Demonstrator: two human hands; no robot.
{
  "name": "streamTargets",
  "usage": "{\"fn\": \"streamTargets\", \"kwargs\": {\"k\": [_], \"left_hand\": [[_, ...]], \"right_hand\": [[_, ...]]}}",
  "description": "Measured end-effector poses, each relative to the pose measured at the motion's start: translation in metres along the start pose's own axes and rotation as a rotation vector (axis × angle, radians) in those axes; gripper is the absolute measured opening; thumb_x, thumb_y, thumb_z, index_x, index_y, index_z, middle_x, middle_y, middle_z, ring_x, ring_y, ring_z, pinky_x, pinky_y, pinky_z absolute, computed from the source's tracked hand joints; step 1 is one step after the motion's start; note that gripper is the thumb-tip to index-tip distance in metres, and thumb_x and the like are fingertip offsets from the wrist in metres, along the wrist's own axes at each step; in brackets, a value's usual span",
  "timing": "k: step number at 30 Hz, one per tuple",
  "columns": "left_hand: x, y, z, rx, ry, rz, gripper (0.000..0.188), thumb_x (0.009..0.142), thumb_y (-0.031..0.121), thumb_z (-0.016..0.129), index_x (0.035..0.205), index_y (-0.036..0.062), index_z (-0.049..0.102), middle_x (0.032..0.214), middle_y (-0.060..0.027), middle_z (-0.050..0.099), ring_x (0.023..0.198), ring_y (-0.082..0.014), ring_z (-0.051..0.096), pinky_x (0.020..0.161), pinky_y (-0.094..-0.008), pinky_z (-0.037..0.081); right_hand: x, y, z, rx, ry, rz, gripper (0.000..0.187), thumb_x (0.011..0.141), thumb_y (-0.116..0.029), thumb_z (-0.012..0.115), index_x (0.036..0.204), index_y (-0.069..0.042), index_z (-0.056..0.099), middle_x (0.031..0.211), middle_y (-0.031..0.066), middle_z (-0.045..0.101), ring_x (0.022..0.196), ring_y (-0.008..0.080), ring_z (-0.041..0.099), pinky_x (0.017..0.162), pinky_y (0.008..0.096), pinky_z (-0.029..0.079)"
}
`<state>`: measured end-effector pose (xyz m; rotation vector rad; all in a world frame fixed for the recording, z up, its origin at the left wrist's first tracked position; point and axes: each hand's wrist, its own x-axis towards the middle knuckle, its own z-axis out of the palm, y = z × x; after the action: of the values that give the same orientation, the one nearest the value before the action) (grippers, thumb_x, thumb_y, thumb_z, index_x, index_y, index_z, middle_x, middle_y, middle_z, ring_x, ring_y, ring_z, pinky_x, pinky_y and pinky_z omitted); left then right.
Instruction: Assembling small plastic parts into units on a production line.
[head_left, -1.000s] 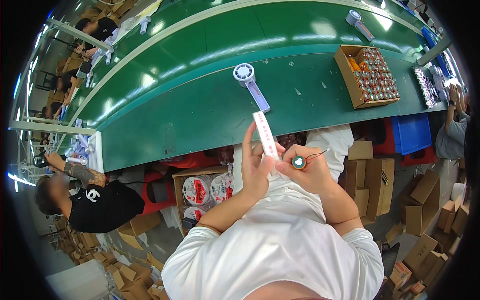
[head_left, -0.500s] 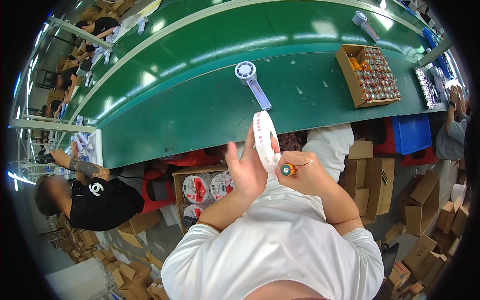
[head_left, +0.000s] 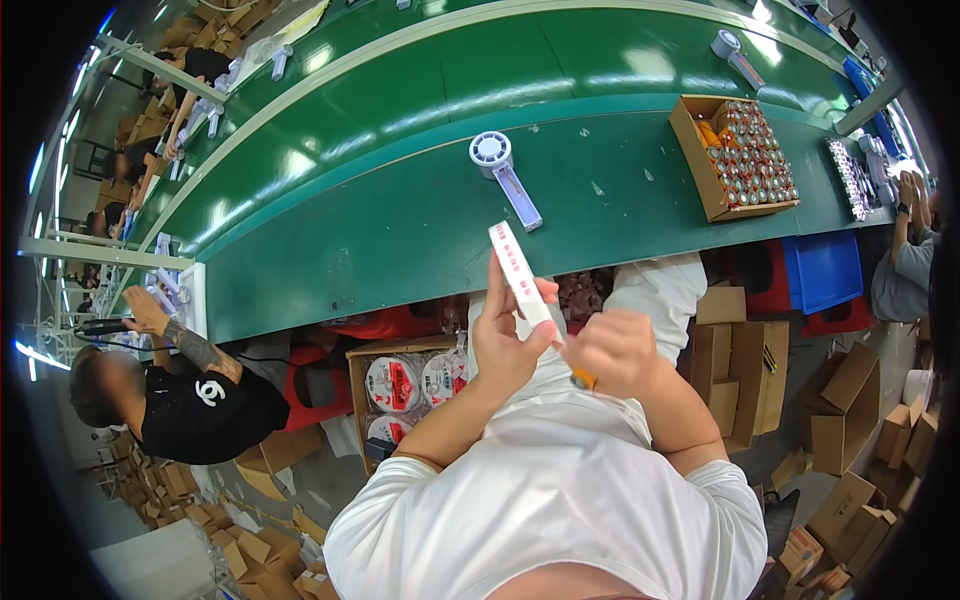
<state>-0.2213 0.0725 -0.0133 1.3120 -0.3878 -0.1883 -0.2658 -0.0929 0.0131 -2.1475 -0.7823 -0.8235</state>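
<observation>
My left hand is closed round a roll of white tape with red print, held edge-up in front of the bench. My right hand, smeared by motion, sits just right of the roll with its fingers closed. From below those fingers pokes the end of an orange cylindrical battery. A short strip seems to run between roll and right hand, though blur hides how it is gripped. Beyond the roll, a pale lilac handheld fan lies on the green bench, its handle toward me.
A cardboard box of upright batteries with red wires stands at the bench's right. Another handheld fan lies farther back. Below the bench are an open carton of wrapped rolls and a blue bin. Co-workers sit at both sides.
The tape roll has turned to show its printed edge, and my left thumb now presses on it. My right hand has shifted right, rotating the battery mostly out of sight.
</observation>
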Motion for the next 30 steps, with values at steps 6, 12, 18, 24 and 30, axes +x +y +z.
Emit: {"fn": "streamTargets", "kwargs": {"k": [6,12,18,24,30], "left_hand": [[0.023,0.012,-0.032,-0.250,0.212,0.079,0.064,0.090,0.041,0.055,0.133,-0.0047,0.041,0.115,-0.0157,0.062,0.101,-0.0237,0.060,0.090,-0.0380,0.048],[0.021,-0.001,-0.051,0.163,0.309,0.197,0.064,0.090,0.043,0.052,0.130,-0.0054,0.042,0.100,-0.0132,0.063,0.090,-0.0214,0.060,0.084,-0.0335,0.047],[0.021,-0.006,-0.028,0.102,0.122,0.052,0.082,0.088,0.042,0.052,0.149,-0.0062,0.024,0.088,-0.0051,0.056,0.072,-0.0097,0.048,0.063,-0.0247,0.041],[0.038,0.004,-0.005,0.656,-0.067,0.426,0.094,0.073,0.024,0.064,0.145,-0.0170,0.019,0.115,-0.0222,0.059,0.094,-0.0294,0.058,0.090,-0.0362,0.036],[0.043,0.009,0.005,0.906,-0.014,0.674,0.098,0.068,0.028,0.070,0.143,-0.0172,0.026,0.109,-0.0197,0.061,0.087,-0.0259,0.058,0.081,-0.0373,0.033]], "right_hand": [[-0.030,0.004,-0.011,0.091,-0.140,-0.066,0.017,0.074,-0.015,0.074,0.084,-0.005,0.064,0.057,-0.0003,0.042,0.045,0.0170,0.044,0.041,0.0311,0.034],[-0.057,0.033,-0.029,0.035,-0.074,1.144,0.029,0.088,-0.022,0.068,0.110,-0.006,0.057,0.059,0.0035,0.043,0.053,0.0151,0.049,0.051,0.0313,0.040],[-0.047,0.037,-0.036,0.956,0.391,1.150,0.035,0.089,-0.008,0.064,0.120,0.001,0.050,0.081,0.0045,0.055,0.069,0.0141,0.055,0.057,0.0278,0.045],[0.002,0.004,-0.043,0.733,0.340,0.934,0.030,0.087,0.002,0.064,0.115,0.008,0.057,0.099,0.0084,0.059,0.082,0.0140,0.062,0.072,0.0274,0.057],[0.037,-0.024,-0.046,0.365,0.235,0.808,0.032,0.080,-0.003,0.074,0.109,0.008,0.063,0.089,0.0094,0.063,0.068,0.0153,0.069,0.060,0.0241,0.055]]}}
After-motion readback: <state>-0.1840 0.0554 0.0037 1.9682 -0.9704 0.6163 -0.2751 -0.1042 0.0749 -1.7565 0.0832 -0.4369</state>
